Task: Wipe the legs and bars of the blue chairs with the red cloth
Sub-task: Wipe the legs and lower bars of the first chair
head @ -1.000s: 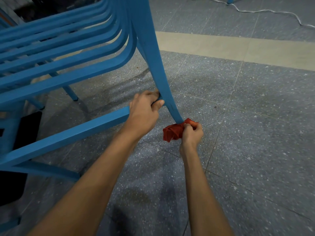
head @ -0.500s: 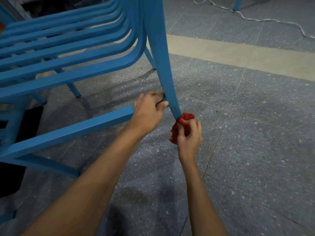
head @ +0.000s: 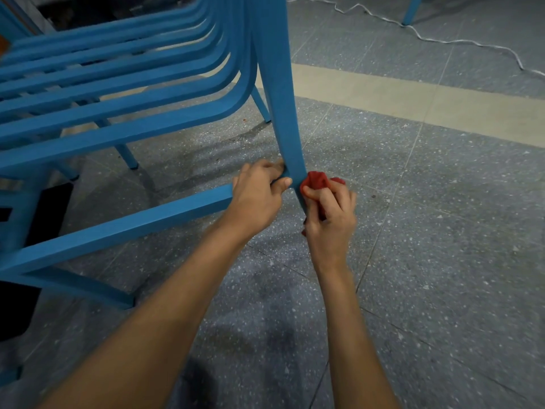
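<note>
A stack of blue chairs fills the upper left. Its near leg (head: pixel 280 113) slants down to the floor at centre. My left hand (head: pixel 258 199) grips the joint where a low side bar (head: pixel 124 228) meets that leg. The red cloth (head: pixel 317 181) is bunched in my right hand (head: pixel 333 216), which presses it against the right side of the leg near its foot. The foot itself is hidden behind my right hand.
Speckled grey floor tiles with a beige strip (head: pixel 413 101) lie to the right. A white cord (head: pixel 442 39) snakes across the far floor beside another blue leg (head: pixel 411 10). More chair legs (head: pixel 126 154) stand behind; a dark object (head: pixel 17 305) sits at left.
My right hand has slid the red cloth up the lower part of the leg from the foot, closer to my left hand. My left hand has kept its grip on the joint.
</note>
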`<state>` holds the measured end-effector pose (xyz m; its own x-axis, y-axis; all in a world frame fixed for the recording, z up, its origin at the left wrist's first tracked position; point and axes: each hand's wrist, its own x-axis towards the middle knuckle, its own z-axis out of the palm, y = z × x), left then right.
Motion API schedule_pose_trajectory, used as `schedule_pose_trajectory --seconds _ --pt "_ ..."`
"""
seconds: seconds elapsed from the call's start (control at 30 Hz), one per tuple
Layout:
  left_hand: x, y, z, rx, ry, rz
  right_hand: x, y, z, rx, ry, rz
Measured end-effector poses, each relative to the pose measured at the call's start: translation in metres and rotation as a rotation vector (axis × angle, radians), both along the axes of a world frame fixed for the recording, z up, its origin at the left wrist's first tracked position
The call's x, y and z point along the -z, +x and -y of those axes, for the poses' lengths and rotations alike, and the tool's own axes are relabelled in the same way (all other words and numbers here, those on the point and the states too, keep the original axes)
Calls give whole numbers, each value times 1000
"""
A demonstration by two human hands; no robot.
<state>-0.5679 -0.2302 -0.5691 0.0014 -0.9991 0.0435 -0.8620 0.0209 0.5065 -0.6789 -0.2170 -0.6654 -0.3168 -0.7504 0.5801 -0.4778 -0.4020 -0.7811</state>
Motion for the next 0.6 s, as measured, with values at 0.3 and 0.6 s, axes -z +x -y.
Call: schedule_pose_trajectory --seconds 0.3,0.6 --pt "-1 0 0 -3 6 -11 46 -3 -7 -19 333 65" --pt "-8 5 3 69 114 -90 -19 20 -7 16 29 92"
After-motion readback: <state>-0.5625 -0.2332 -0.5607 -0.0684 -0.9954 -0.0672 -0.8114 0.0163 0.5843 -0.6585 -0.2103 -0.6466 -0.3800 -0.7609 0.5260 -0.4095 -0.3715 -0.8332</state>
